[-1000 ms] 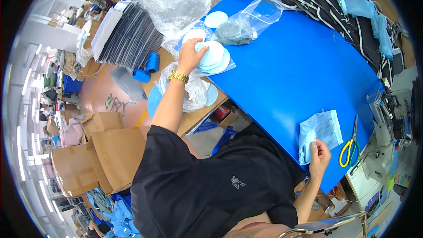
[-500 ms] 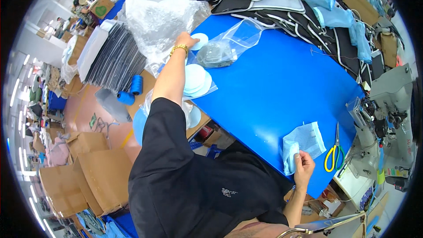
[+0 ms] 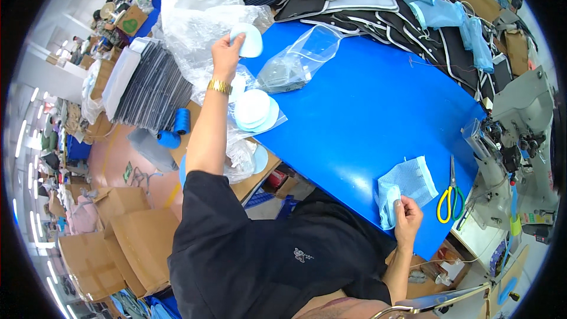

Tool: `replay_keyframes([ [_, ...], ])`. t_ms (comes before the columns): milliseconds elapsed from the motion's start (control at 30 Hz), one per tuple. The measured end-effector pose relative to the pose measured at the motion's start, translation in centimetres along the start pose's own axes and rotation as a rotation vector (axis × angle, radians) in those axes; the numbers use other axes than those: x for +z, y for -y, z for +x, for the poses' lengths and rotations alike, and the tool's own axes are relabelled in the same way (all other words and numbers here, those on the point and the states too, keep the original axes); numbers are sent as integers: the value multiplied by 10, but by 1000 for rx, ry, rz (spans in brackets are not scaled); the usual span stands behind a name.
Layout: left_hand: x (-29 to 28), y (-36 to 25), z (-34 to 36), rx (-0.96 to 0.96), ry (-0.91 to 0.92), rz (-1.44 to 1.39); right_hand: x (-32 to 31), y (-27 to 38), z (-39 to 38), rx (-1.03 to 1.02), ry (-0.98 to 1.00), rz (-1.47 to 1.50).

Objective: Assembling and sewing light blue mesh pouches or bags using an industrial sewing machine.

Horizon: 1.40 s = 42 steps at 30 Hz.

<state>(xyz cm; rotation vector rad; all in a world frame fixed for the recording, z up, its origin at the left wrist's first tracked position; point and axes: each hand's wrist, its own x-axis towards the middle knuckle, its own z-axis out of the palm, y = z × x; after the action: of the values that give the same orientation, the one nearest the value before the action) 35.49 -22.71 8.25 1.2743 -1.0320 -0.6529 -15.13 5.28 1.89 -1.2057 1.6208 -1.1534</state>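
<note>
My left hand [image 3: 227,56] pinches a pale blue fabric disc [image 3: 251,41] by its edge, raised near the far left end of the blue table. Just below it lies a small pile of similar pale round discs [image 3: 255,108] on clear plastic. Beside the raised disc rests a clear plastic bag [image 3: 295,62] with grey contents. At the near right, my right hand [image 3: 407,220] is closed on a light blue mesh pouch [image 3: 409,182], thumb on top. The pouch lies partly on the table, its lower edge folded under my fingers.
Scissors [image 3: 451,195] with yellow and green handles lie right of the pouch, close to a sewing machine [image 3: 514,136]. Black padded pieces [image 3: 378,29] and blue mesh tubes [image 3: 440,13] are heaped along the far side. Blue thread spools [image 3: 182,121] and stacked dark sheets [image 3: 155,80] stand left.
My left hand has drawn back to the left and lifted the disc, turning it up. My right hand stays on the mesh pouch, almost unmoved.
</note>
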Motion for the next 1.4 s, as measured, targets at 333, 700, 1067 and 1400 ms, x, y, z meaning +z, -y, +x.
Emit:
replay_keyframes([
  [333, 74, -84, -189, -190, 501, -343, -6, 1, -1, -84, 32, -119],
  [700, 155, -43, -304, -469, 770, -366, -6, -6, -4, -103, -19, -1],
  [1067, 153, -54, -320, 95, 781, -124, -9, -5, -6, -158, 4, -11],
  [1400, 141, -69, -316, 411, 667, 51, -8, -1, -5, -176, -10, -64],
])
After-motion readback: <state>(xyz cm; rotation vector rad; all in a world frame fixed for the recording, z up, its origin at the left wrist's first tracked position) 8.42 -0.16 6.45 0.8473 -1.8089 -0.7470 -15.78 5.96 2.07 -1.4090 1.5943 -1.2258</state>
